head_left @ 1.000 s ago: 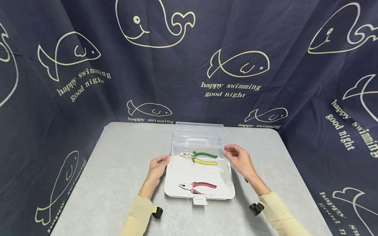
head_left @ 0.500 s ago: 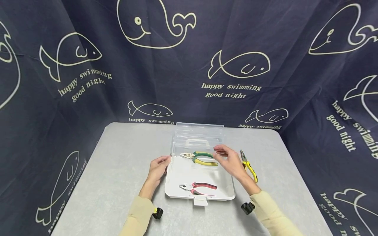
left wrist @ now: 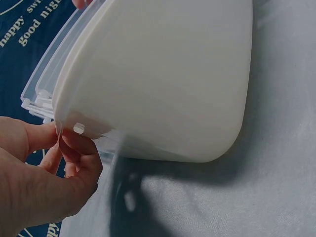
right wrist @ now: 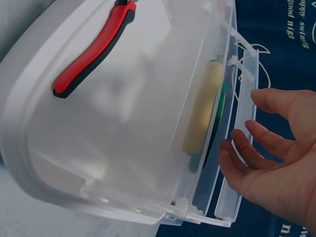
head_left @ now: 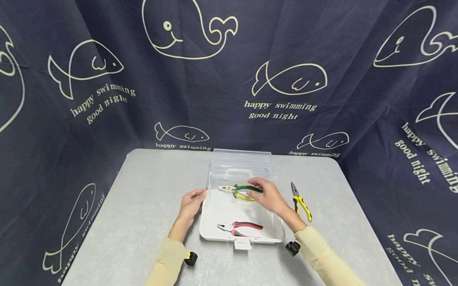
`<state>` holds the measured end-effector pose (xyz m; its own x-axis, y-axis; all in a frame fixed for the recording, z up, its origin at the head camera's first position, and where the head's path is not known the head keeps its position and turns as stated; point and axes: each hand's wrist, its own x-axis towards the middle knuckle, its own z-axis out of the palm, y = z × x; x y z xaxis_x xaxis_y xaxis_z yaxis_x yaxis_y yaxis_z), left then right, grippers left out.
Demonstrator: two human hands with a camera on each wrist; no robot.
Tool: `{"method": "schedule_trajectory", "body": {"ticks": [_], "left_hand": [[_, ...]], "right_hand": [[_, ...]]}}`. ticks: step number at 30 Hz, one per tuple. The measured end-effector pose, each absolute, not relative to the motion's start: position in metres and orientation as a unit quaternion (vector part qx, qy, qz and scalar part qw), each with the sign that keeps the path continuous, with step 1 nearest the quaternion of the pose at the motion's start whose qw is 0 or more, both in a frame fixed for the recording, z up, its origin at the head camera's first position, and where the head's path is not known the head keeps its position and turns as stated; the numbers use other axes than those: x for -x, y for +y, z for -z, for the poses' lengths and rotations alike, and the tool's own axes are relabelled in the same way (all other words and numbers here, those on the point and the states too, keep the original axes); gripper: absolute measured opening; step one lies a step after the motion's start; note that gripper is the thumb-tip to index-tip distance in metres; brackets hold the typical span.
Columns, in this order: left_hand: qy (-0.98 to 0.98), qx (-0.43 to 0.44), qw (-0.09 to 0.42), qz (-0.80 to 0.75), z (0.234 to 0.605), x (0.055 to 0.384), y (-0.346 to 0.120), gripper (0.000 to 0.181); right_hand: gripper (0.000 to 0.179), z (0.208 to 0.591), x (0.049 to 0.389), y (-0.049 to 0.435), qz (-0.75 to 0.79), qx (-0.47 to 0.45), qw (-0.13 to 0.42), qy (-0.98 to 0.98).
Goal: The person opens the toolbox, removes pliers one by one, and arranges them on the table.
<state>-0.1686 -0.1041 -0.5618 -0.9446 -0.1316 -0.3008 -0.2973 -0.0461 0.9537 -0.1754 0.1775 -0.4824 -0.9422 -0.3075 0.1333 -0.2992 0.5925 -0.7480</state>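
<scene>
A white toolbox (head_left: 211, 212) stands with its clear lid and trays raised at the back. My left hand (head_left: 191, 204) holds the box at its left rear corner. In the left wrist view, the thumb and fingers of that hand (left wrist: 54, 182) pinch the rim. Pliers with green and yellow handles (head_left: 240, 186) lie in a clear tray. My right hand (head_left: 268, 196) hovers over their handle ends, partly hiding them. In the right wrist view, the fingers of that hand (right wrist: 281, 158) are loosely bent around nothing. Red-handled pliers (head_left: 247, 225) lie in the box's front part.
Long-nose pliers with yellow and black handles (head_left: 303, 207) lie on the grey table (head_left: 150, 186), right of the box. A white latch (head_left: 243, 243) juts from the box's front. Dark blue printed cloth (head_left: 229, 87) hangs behind and at both sides.
My right hand has moved left from the box's right edge to above the green and yellow pliers, uncovering the long-nose pliers. My left hand has stayed on the box.
</scene>
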Motion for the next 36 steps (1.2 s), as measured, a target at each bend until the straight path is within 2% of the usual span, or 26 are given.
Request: {"method": "schedule_trajectory", "body": {"ticks": [16,29,36], "left_hand": [[0.688,0.158,0.060,-0.705,0.564,0.169,-0.103,0.031],[0.688,0.165,0.064,-0.704,0.564,0.170,-0.104,0.030],[0.689,0.159,0.061,-0.704,0.566,0.170,-0.104,0.029]], "right_hand": [[0.044,0.487,0.182,0.163,0.346,0.199,0.057,0.915],[0.044,0.493,0.188,0.155,0.310,0.261,0.033,0.914],[0.048,0.489,0.187,0.155,0.304,0.253,0.056,0.917]]}}
